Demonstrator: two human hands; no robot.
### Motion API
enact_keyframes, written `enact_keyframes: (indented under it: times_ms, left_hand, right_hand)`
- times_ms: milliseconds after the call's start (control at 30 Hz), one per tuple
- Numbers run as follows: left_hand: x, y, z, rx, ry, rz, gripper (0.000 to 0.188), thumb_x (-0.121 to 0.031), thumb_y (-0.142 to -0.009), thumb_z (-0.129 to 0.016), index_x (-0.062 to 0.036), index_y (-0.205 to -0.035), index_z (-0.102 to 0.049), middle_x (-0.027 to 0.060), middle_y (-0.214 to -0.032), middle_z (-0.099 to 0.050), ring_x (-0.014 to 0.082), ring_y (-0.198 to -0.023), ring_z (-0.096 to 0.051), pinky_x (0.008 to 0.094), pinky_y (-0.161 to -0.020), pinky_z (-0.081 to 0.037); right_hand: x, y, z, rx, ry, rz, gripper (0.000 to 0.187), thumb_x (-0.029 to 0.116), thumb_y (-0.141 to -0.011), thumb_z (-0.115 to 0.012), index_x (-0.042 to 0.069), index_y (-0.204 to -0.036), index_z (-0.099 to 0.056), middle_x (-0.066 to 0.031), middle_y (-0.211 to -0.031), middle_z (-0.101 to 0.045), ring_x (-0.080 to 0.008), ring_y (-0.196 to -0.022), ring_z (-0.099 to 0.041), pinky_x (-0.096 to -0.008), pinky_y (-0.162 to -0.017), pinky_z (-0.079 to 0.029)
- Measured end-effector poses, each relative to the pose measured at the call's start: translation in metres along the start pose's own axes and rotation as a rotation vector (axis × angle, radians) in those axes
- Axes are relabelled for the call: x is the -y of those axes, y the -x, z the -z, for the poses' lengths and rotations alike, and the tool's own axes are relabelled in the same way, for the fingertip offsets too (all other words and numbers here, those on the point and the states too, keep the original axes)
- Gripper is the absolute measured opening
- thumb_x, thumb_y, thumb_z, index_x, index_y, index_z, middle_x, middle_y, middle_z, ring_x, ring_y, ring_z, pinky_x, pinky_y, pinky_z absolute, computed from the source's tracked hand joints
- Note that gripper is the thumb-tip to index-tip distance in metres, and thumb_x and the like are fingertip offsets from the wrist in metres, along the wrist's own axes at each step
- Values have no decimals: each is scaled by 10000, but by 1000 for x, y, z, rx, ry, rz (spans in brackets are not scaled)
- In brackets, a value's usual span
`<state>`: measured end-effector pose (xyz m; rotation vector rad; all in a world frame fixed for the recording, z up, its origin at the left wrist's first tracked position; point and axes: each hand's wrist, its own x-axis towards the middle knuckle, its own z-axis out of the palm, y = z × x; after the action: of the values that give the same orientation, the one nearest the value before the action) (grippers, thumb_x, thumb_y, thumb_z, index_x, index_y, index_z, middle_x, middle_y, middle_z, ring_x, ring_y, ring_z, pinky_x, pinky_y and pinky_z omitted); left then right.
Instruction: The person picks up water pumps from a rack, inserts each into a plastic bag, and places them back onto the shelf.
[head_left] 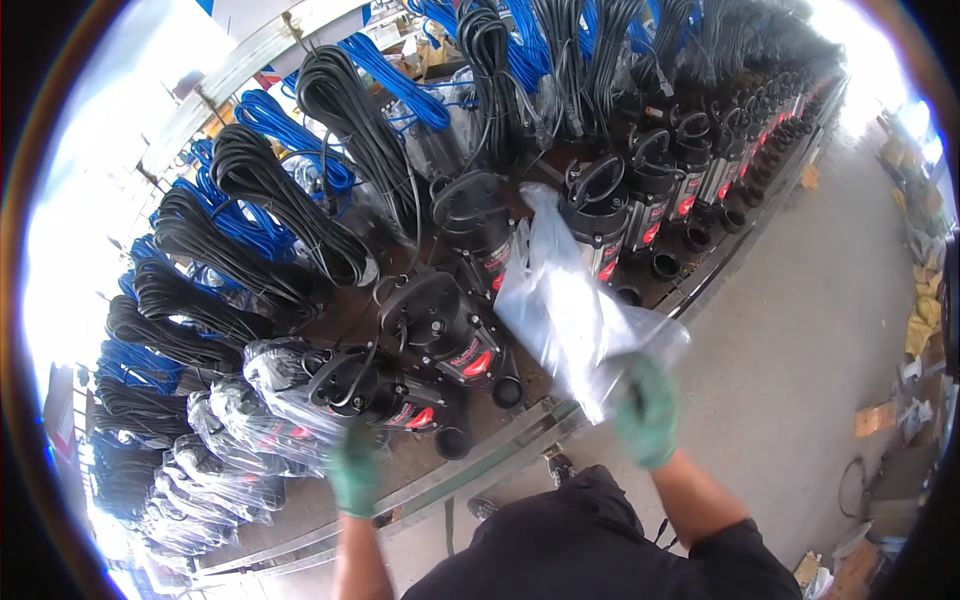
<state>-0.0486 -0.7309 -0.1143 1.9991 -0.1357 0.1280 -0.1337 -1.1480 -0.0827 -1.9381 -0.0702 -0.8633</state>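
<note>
Right hand (646, 415) grasps a clear plastic bag (562, 305) spreading forward and leftward.

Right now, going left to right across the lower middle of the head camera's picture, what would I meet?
Bagged pumps → left hand → a pump's round black outlet → right hand with a clear bag → cardboard piece.
</note>
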Motion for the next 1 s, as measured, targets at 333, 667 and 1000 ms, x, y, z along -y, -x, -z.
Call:
enact_keyframes:
  times_ms: [333,667,1000]
  left_hand:
    - [-6,5,-240,478,739,552,467,-324,-1086,-544,-114,-1502,-509,41,-1282,-648,160,-1087,-636,348,-933,-537]
    - [24,37,-77,430,402,212,784,-615,-1030,-533,5,-1505,-467,88,-1323,-659,192,-1078,-675,373,-886,-580]
    - [28,80,20,320,691,263,881,-653,-963,-618,-7,-1534,-435,85,-1345,-648,207,-1082,-677,377,-904,-576]
  right_hand:
    - [-52,145,-37,988,140,-155,266,114,-950,-669,61,-1210,-683,-128,-1233,-691,-310,-1078,-698,-409,-892,-562]
    - [-63,8,5,67,49,-206,409,91,-842,-804,72,-1231,-678,-143,-1220,-666,-284,-1025,-693,-383,-839,-579]
    - [-46,-80,-55,1160,-408,-372,632,283,-972,-728,16,-1495,-495,-125,-1371,-642,-200,-1283,-589,-337,-1079,-482]
